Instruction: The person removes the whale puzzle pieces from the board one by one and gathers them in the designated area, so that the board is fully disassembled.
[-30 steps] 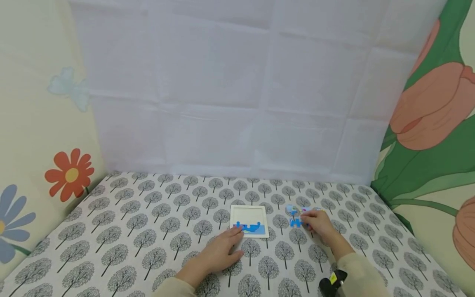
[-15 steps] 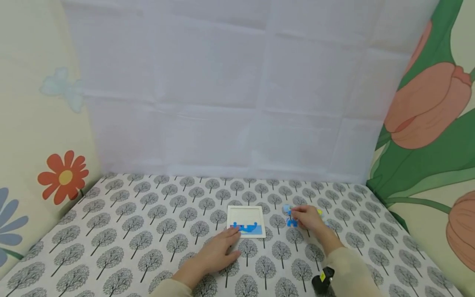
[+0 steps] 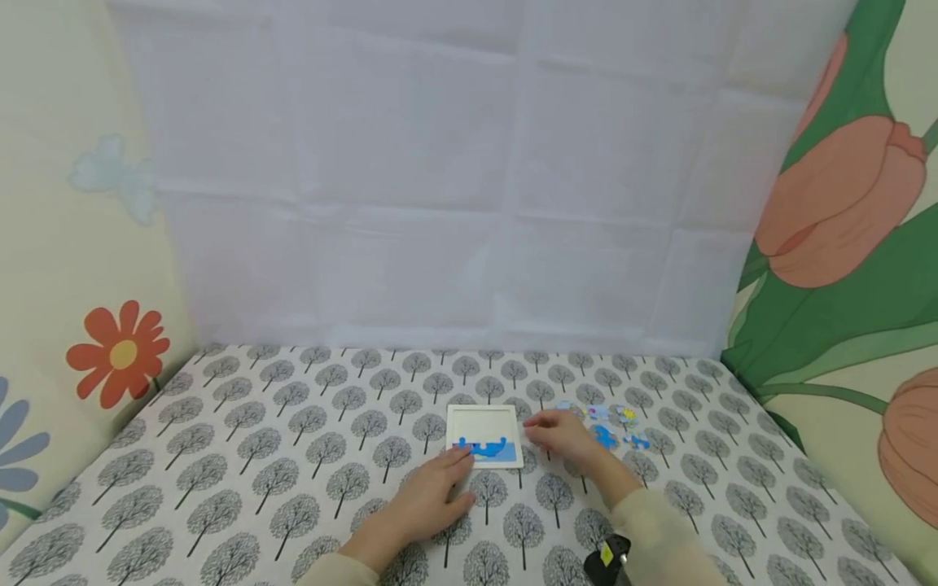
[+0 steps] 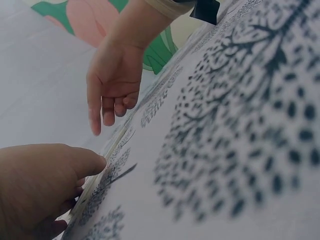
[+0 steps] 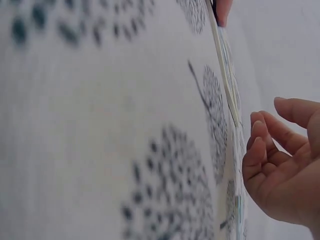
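Fingers of the right hand (image 3: pixel 563 435) are bending loosely, with the thumb standing apart from the index fingertip in the right wrist view and nothing showing between them. That hand is hovering just beside the right edge of the white frame (image 3: pixel 484 421). Fingers of the left hand (image 3: pixel 432 496) are lying close together, their tips resting on the near left corner of the frame, while its thumb is pointing away from them, over the cloth on the near side.

Inside the frame, blue puzzle pieces (image 3: pixel 491 450) are filling the near part, and the far part is showing bare white. To the right of the frame, beyond the right hand, loose pieces are lying on the tree-print tablecloth (image 3: pixel 315 456): a bright blue piece (image 3: pixel 604 437), a smaller blue piece (image 3: pixel 637 443) farther right, and, behind these two, a piece with a yellow shape (image 3: pixel 628 414) and a pink-marked piece (image 3: pixel 597 413). Well behind the frame, a creased white sheet (image 3: pixel 410 179) is hanging.
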The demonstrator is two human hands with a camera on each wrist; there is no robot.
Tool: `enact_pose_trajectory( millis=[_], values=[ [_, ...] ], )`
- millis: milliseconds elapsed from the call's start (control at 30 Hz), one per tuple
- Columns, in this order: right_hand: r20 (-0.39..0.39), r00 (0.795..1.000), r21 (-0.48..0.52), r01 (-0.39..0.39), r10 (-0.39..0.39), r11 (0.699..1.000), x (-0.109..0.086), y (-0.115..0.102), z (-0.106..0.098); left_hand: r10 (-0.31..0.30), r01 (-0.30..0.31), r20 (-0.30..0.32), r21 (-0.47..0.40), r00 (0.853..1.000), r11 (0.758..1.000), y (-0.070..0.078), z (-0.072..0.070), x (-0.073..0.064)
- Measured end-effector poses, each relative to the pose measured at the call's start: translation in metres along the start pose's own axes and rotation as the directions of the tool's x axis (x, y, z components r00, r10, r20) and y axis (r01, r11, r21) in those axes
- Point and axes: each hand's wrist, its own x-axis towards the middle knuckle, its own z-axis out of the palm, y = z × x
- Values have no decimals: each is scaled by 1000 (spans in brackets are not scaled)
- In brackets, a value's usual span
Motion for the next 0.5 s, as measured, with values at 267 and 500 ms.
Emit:
enact_pose_trajectory(
  millis=[267,500],
  values=[
    [40,999,45,31,-33,999,0,6,17,22,-21,-55,9,998,1000,0,2,-1],
    [13,999,-65,41,-40,997,1,10,21,26,-24,-77,26,997,999,3,1,0]
  ],
)
